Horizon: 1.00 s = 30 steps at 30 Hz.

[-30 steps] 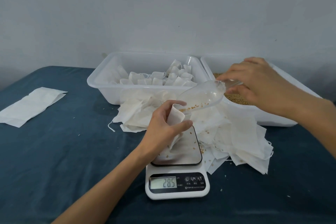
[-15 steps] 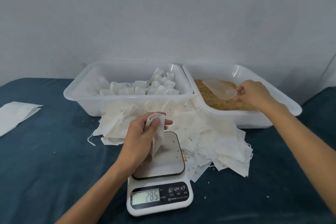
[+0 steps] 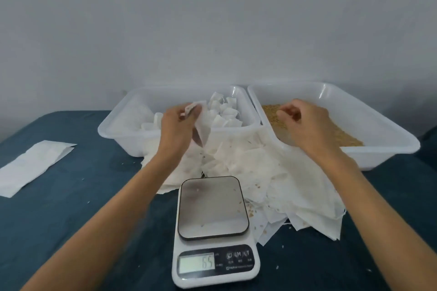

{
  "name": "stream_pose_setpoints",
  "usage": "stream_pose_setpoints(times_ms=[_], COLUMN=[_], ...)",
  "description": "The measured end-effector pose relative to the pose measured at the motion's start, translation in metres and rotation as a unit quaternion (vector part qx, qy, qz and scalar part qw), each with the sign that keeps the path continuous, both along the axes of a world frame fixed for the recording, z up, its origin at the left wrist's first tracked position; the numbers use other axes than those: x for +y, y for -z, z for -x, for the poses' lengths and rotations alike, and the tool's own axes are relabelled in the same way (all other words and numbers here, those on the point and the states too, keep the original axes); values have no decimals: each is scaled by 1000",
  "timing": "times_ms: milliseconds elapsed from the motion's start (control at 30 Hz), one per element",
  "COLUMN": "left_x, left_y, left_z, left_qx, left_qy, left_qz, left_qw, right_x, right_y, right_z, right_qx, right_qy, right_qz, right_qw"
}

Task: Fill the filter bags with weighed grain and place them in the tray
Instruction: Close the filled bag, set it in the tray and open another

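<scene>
The left hand (image 3: 179, 130) pinches a filled filter bag (image 3: 201, 123) by its top edge, fingers and thumb curled round the paper, so that the bag hangs with its long axis roughly upright — top at 12 o'clock, bottom at 6. It is lifted off the scale (image 3: 212, 207), whose plate carries only a few stray grains, and hangs at the near rim of the left tray (image 3: 118, 130). The filled bags (image 3: 224, 113) already stored there lie at about 1 o'clock from the grip, close by. The right hand (image 3: 305, 125) hovers over the grain tray (image 3: 390, 134), fingers loosely curled; I cannot tell whether it holds anything. The left hand is the nearer one — judging by this, a short carry forward and slightly rightward would set the bag among the others.
</scene>
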<state>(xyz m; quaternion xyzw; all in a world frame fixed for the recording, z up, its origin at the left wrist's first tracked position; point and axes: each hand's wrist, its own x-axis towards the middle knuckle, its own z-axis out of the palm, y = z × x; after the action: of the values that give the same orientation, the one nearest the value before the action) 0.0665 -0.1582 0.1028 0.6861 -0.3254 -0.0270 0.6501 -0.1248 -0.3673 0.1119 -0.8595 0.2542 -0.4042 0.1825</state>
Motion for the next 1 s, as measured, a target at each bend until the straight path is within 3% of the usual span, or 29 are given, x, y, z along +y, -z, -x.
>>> stream_pose_setpoints(times_ms=[167,300,433,667,1000], left_x=[-29,-41,-54,-70,-60], left_y=[-24,-22,-11,4,-18], left_z=[-89,-142,-169,-174,-142], left_qx=[57,-14,-22,-87,-154], left_qy=[-77,-131,-151,-104,-85], left_qz=[-27,-163,-247,-473,-539], left_qw=[995,978,957,871,824], right_x=[44,41,38,32,35], right_y=[18,24,28,28,22], right_z=[-28,-28,-26,-23,-20], right_qx=[-72,-88,-78,-72,-73], right_qy=[-140,-148,-146,-172,-180], right_qz=[-103,-96,-80,-121,-171], right_qw=[982,980,983,975,966])
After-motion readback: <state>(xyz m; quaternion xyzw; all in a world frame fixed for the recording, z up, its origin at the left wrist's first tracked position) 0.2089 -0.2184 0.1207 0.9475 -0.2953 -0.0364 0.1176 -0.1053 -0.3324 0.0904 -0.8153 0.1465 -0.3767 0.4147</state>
